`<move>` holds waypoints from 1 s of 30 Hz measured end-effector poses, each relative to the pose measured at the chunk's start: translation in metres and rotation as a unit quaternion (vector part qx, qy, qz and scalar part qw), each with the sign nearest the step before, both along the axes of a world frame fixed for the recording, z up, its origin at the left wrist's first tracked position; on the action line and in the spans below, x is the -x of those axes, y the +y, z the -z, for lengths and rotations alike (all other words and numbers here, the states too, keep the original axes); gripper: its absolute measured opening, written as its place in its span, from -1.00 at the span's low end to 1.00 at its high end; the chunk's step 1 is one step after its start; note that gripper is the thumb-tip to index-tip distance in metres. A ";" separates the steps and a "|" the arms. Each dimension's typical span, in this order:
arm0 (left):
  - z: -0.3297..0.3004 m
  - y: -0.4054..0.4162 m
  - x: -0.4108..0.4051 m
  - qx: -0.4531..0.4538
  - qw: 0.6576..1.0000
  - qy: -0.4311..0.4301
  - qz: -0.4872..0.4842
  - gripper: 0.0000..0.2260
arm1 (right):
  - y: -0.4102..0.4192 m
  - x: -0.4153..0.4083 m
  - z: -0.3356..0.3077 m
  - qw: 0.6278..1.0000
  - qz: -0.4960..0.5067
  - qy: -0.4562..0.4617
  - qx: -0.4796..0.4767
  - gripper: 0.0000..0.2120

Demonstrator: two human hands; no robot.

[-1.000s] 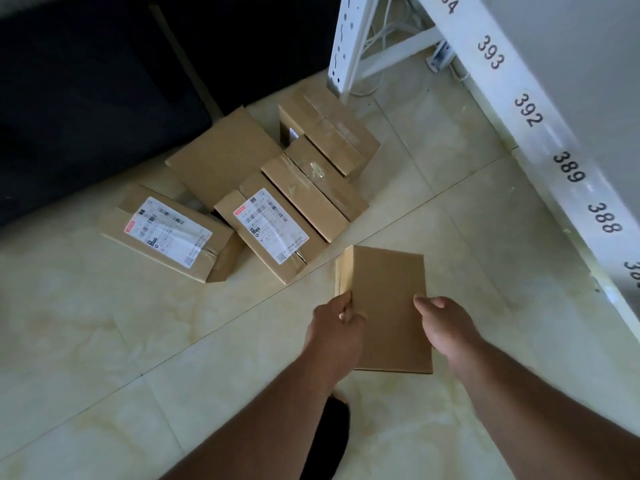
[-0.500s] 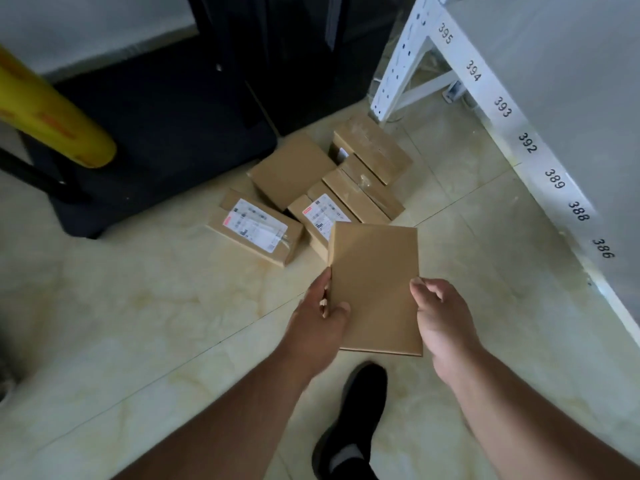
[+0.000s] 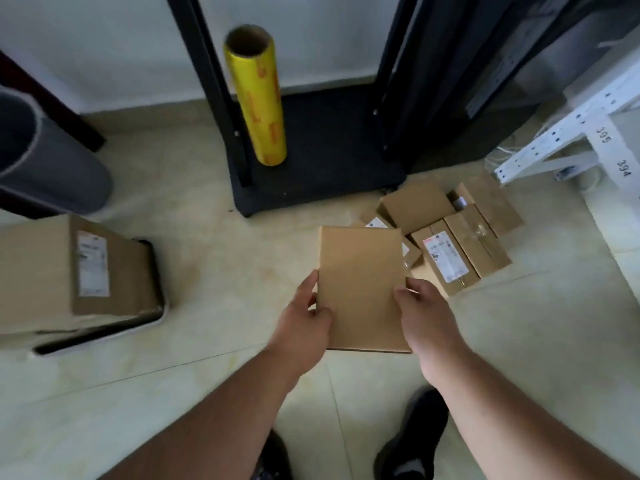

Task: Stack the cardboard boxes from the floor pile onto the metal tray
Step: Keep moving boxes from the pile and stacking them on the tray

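Swinging left since the earlier frame, the view now takes in a metal tray (image 3: 104,336) on the floor at far left, with one large cardboard box (image 3: 69,271) already resting on it, label side up; the tray's dark rim shows along the box's near and right edges. Nothing else is visible in the tray.

Centre frame, a flat cardboard box (image 3: 362,289) is held level above the tiles, well apart from the tray. On its left edge the left hand (image 3: 303,329) clamps it, thumb on top and fingers curled underneath. On its right edge the right hand (image 3: 424,322) grips likewise, thumb pressed on the top face; how the fingers lie below I cannot tell.

The step in hand appears to be the carry. To do it well, keep the box flat, bring it across to the left and set it squarely on the large box's top, edges aligned so later boxes sit steady.

Right of the held box, the floor pile (image 3: 460,230) has several boxes left, touching one another.
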State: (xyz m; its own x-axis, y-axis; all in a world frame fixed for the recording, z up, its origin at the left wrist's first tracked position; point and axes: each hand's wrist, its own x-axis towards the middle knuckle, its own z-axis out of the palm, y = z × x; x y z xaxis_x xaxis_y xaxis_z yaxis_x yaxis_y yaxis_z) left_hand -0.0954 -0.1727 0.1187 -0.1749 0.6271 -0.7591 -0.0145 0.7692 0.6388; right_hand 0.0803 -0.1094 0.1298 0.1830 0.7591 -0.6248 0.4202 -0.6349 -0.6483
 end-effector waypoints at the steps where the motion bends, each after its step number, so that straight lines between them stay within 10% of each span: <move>1: -0.004 -0.006 0.016 0.000 1.000 0.003 -0.012 -0.48 | -0.001 0.017 -0.004 1.000 -0.017 0.003 0.000 -0.88; 30: -0.054 -0.076 0.254 -0.030 0.943 0.148 -0.297 -0.65 | -0.022 0.299 -0.044 0.964 -0.259 0.042 -0.028 -0.74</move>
